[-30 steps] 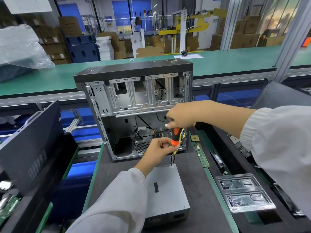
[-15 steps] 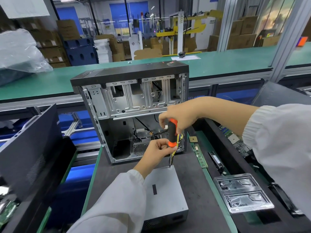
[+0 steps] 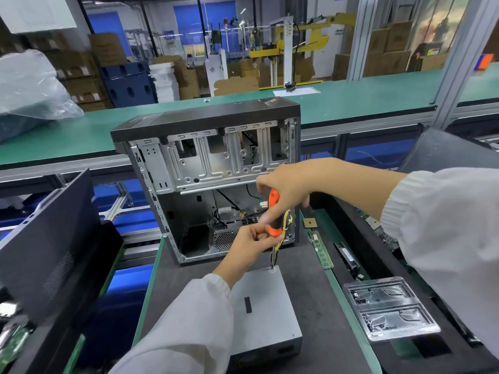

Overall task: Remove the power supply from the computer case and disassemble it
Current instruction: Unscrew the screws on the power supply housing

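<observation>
The grey power supply (image 3: 266, 314) lies flat on the dark mat in front of the open computer case (image 3: 208, 168), which stands upright with its side off. An orange-and-black screwdriver (image 3: 274, 211) stands upright with its tip on the far corner of the power supply. My right hand (image 3: 286, 184) holds the top of its handle from above. My left hand (image 3: 253, 237) pinches the lower orange part of the handle. A bundle of yellow and black wires (image 3: 283, 233) hangs beside the screwdriver, running to the power supply's far edge.
A clear plastic tray (image 3: 391, 309) sits at the right. A memory stick (image 3: 321, 251) and a small chip (image 3: 308, 222) lie on the green strip beside the mat. A removed black side panel (image 3: 46, 238) leans at the left. A green conveyor (image 3: 351, 101) runs behind the case.
My right hand has risen on the screwdriver handle, baring more of the orange grip. My left hand stays on the lower handle. The tip remains on the power supply corner.
</observation>
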`<move>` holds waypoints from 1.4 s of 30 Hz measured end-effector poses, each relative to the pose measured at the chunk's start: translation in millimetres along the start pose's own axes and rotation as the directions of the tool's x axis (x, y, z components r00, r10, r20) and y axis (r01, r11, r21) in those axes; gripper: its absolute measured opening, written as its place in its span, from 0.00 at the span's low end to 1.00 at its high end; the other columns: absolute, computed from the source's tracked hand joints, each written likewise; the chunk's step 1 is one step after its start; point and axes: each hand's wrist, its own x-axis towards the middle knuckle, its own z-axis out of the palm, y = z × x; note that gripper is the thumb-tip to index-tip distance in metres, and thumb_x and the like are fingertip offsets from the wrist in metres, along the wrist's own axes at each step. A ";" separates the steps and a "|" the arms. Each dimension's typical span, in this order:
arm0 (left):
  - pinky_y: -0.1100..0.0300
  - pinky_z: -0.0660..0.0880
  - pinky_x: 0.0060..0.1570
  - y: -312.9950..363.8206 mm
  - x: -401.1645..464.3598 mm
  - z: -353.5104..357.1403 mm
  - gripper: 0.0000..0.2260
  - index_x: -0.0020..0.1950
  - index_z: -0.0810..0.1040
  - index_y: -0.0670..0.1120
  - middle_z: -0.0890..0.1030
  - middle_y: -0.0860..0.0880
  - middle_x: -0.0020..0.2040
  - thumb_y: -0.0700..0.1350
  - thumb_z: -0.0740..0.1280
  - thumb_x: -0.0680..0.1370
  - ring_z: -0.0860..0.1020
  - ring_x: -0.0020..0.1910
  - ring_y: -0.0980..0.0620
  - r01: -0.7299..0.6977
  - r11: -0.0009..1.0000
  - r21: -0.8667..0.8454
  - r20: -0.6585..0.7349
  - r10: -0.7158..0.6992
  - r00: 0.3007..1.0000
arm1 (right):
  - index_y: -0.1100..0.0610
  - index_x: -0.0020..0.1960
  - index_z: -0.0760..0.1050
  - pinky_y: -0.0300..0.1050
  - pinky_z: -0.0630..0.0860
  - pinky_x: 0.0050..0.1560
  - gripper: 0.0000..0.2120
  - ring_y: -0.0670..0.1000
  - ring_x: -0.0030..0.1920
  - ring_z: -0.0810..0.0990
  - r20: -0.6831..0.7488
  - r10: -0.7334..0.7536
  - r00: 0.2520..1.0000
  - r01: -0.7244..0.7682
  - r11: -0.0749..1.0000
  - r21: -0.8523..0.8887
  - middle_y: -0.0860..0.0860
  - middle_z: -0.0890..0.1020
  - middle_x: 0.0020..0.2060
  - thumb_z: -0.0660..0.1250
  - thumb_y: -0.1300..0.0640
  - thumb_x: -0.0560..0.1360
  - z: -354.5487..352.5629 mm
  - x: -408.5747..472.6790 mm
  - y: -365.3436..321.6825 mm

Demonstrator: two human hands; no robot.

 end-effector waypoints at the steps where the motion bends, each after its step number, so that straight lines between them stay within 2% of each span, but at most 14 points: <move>1: 0.57 0.70 0.50 0.6 0.4 -0.2 0.09 0.36 0.80 0.46 0.59 0.48 0.29 0.39 0.72 0.76 0.58 0.32 0.49 0.000 1.000 0.011 0.005 0.000 1.000 | 0.60 0.58 0.70 0.44 0.81 0.34 0.34 0.53 0.31 0.83 -0.018 0.053 0.998 -0.053 0.999 -0.003 0.57 0.82 0.41 0.63 0.30 0.70 3.9 1.2 -1.6; 4: 0.54 0.69 0.51 0.3 0.0 0.1 0.05 0.41 0.80 0.38 0.59 0.50 0.28 0.37 0.72 0.76 0.57 0.33 0.49 -0.001 1.000 -0.005 0.010 0.001 1.000 | 0.63 0.46 0.73 0.45 0.80 0.34 0.27 0.52 0.24 0.79 -0.097 0.044 0.994 -0.056 0.991 -0.118 0.56 0.81 0.28 0.55 0.38 0.79 9.4 7.4 -4.7; 7: 0.53 0.66 0.51 -0.6 0.9 0.9 0.08 0.46 0.78 0.31 0.59 0.48 0.29 0.37 0.72 0.76 0.55 0.36 0.43 0.007 1.000 -0.026 -0.016 -0.007 1.000 | 0.54 0.58 0.70 0.50 0.78 0.43 0.11 0.54 0.38 0.78 0.001 -0.089 0.996 0.088 0.992 -0.091 0.56 0.77 0.48 0.65 0.56 0.77 -0.5 6.5 -3.4; 10: 0.55 0.66 0.49 2.0 1.0 0.4 0.06 0.40 0.78 0.38 0.59 0.48 0.29 0.36 0.72 0.76 0.58 0.33 0.47 -0.009 1.000 -0.011 -0.015 0.009 1.000 | 0.51 0.64 0.67 0.49 0.80 0.43 0.26 0.55 0.44 0.80 0.003 -0.100 0.995 0.100 0.995 -0.022 0.53 0.72 0.50 0.72 0.45 0.71 -7.2 5.0 0.0; 13: 0.60 0.70 0.46 2.2 1.0 -1.6 0.10 0.37 0.76 0.45 0.58 0.50 0.28 0.36 0.71 0.76 0.58 0.30 0.54 -0.014 1.000 0.010 -0.006 0.014 1.000 | 0.62 0.53 0.72 0.42 0.79 0.29 0.33 0.53 0.30 0.83 -0.059 0.059 0.997 -0.061 0.998 -0.033 0.56 0.82 0.35 0.62 0.30 0.71 2.1 5.9 -4.4; 17: 0.59 0.70 0.48 3.8 -0.3 -2.1 0.04 0.44 0.78 0.36 0.59 0.49 0.28 0.36 0.71 0.76 0.59 0.31 0.53 -0.003 1.000 -0.022 -0.003 0.003 1.000 | 0.58 0.54 0.73 0.44 0.77 0.35 0.10 0.51 0.31 0.79 -0.042 -0.064 0.997 0.059 0.991 -0.121 0.55 0.79 0.40 0.63 0.52 0.78 2.5 13.0 -2.0; 19: 0.54 0.65 0.51 2.7 0.8 -2.4 0.08 0.48 0.77 0.31 0.58 0.47 0.29 0.36 0.71 0.76 0.56 0.33 0.48 0.012 0.999 -0.041 -0.006 -0.013 1.000 | 0.50 0.61 0.69 0.47 0.77 0.41 0.18 0.53 0.41 0.77 0.058 -0.135 0.989 0.137 0.990 -0.024 0.53 0.71 0.50 0.69 0.59 0.74 -6.8 9.7 -0.3; 24: 0.60 0.70 0.45 4.6 -1.3 -1.5 0.05 0.41 0.77 0.42 0.58 0.48 0.28 0.37 0.71 0.76 0.58 0.31 0.51 -0.003 1.000 0.003 0.021 0.003 1.000 | 0.61 0.55 0.70 0.45 0.81 0.33 0.34 0.52 0.30 0.84 -0.022 0.055 0.998 -0.054 0.998 0.034 0.57 0.81 0.41 0.64 0.30 0.69 -3.2 7.2 -4.4; 27: 0.61 0.71 0.46 3.8 -1.9 -2.3 0.04 0.44 0.77 0.40 0.59 0.49 0.27 0.36 0.71 0.76 0.59 0.30 0.52 -0.001 1.000 -0.018 0.020 0.002 1.000 | 0.63 0.40 0.71 0.45 0.80 0.37 0.27 0.54 0.28 0.82 -0.132 0.024 0.991 -0.045 0.986 -0.158 0.53 0.79 0.23 0.57 0.39 0.79 3.5 11.5 -6.7; 29: 0.56 0.68 0.46 2.2 -0.9 -3.4 0.04 0.46 0.77 0.36 0.59 0.48 0.28 0.35 0.71 0.76 0.58 0.31 0.50 -0.002 0.999 -0.035 0.006 0.002 1.000 | 0.58 0.50 0.71 0.44 0.77 0.37 0.09 0.53 0.33 0.80 -0.058 -0.045 0.997 0.037 0.991 -0.131 0.53 0.78 0.36 0.62 0.52 0.79 0.3 10.3 -7.1; 33: 0.57 0.67 0.45 -2.5 0.9 -2.5 0.10 0.51 0.76 0.31 0.62 0.44 0.31 0.35 0.71 0.76 0.60 0.34 0.47 -0.011 0.998 -0.054 0.012 0.011 1.000 | 0.46 0.67 0.63 0.48 0.78 0.44 0.29 0.53 0.44 0.79 0.038 -0.086 0.996 0.089 0.991 -0.100 0.53 0.70 0.51 0.72 0.45 0.71 -7.2 4.3 -4.9; 36: 0.58 0.67 0.43 -3.5 2.4 -1.3 0.06 0.48 0.76 0.38 0.60 0.45 0.30 0.36 0.72 0.76 0.60 0.33 0.48 -0.027 0.998 -0.052 0.015 0.028 0.999 | 0.59 0.56 0.69 0.46 0.82 0.38 0.33 0.54 0.32 0.84 -0.030 0.065 0.997 -0.067 0.996 -0.054 0.54 0.80 0.36 0.63 0.31 0.70 6.6 2.3 -12.8; 38: 0.56 0.67 0.45 -5.4 4.3 -1.8 0.06 0.48 0.76 0.37 0.60 0.44 0.31 0.37 0.72 0.76 0.60 0.33 0.46 -0.015 0.998 -0.066 0.022 0.016 1.000 | 0.63 0.44 0.72 0.44 0.81 0.35 0.28 0.54 0.27 0.82 -0.101 0.078 0.992 -0.089 0.991 -0.101 0.54 0.80 0.24 0.59 0.36 0.77 13.3 6.7 -14.6; 42: 0.69 0.70 0.38 -7.6 6.0 -4.2 0.04 0.45 0.79 0.39 0.64 0.50 0.28 0.36 0.73 0.75 0.63 0.28 0.58 -0.023 0.997 -0.068 0.034 0.025 0.999 | 0.51 0.62 0.67 0.44 0.77 0.33 0.18 0.50 0.35 0.78 0.012 -0.060 0.998 0.059 0.994 0.092 0.51 0.73 0.45 0.69 0.53 0.75 3.3 6.7 -12.3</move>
